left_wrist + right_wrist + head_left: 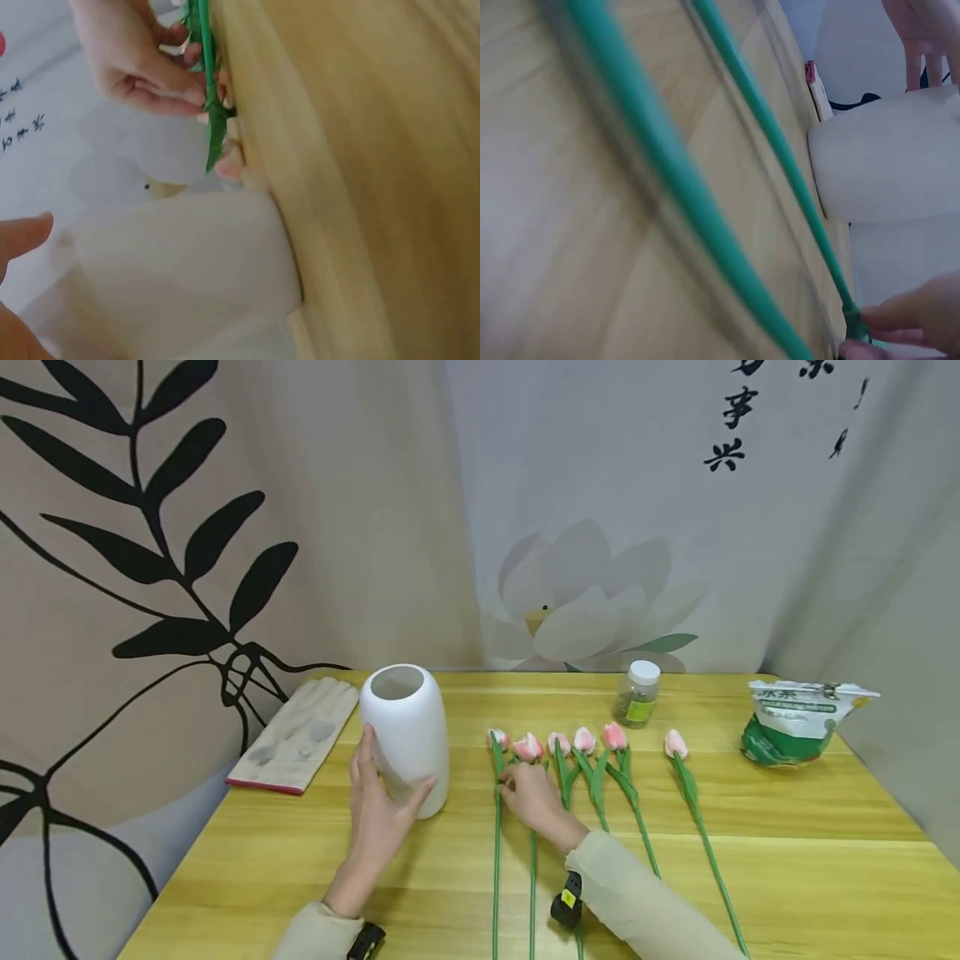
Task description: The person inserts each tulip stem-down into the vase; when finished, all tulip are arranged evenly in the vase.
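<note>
A white vase (408,735) stands upright at the middle left of the table. My left hand (378,814) is spread against its near left side, with fingers along the left and the thumb toward the front. In the left wrist view, the vase (180,277) fills the lower middle. My right hand (536,797) pinches the leftmost pink tulip (497,843) by its green stem, just below the bloom. The right wrist view shows the fingertips (900,311) closed at the leaf joint. Several other tulips (637,806) lie side by side to the right.
A lone tulip (705,827) lies farther right. Behind the row stands a small jar (637,693) with a white lid. A green and white bag (795,727) sits at the right, and a folded grey cloth (300,735) lies left of the vase. A printed curtain (600,485) hangs behind the table.
</note>
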Demonstrator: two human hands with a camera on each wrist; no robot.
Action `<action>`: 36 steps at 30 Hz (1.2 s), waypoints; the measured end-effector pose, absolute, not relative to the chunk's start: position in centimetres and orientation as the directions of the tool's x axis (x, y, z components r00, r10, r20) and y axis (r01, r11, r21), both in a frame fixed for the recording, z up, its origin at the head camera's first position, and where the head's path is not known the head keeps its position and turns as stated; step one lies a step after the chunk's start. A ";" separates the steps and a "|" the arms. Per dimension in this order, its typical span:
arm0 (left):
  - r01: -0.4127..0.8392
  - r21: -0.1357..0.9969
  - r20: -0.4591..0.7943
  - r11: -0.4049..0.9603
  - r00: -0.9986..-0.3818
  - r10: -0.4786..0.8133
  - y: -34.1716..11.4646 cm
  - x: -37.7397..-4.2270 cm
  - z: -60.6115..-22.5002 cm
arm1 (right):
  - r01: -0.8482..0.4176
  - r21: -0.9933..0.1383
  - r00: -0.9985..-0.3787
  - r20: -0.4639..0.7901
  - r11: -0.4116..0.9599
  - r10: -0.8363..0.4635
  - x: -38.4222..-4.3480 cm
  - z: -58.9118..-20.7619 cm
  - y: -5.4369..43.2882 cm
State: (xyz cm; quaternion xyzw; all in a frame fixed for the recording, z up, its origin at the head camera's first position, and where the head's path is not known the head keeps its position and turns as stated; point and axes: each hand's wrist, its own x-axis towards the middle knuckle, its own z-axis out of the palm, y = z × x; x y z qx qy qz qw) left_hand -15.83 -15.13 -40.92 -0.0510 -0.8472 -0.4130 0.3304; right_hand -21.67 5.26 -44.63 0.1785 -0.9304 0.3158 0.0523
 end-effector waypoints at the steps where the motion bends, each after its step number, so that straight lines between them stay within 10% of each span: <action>1: 0.355 0.664 0.608 0.658 -0.769 -0.198 -14.9 -16.0 -41.0 | -0.353 -0.572 -0.936 0.197 0.740 -0.293 -21.7 -44.7 5.0; 36: 0.399 0.586 0.699 0.706 -0.689 -0.190 -15.2 -16.6 -41.9 | -0.378 -0.837 -0.915 0.273 0.396 -0.296 -21.5 -41.0 4.4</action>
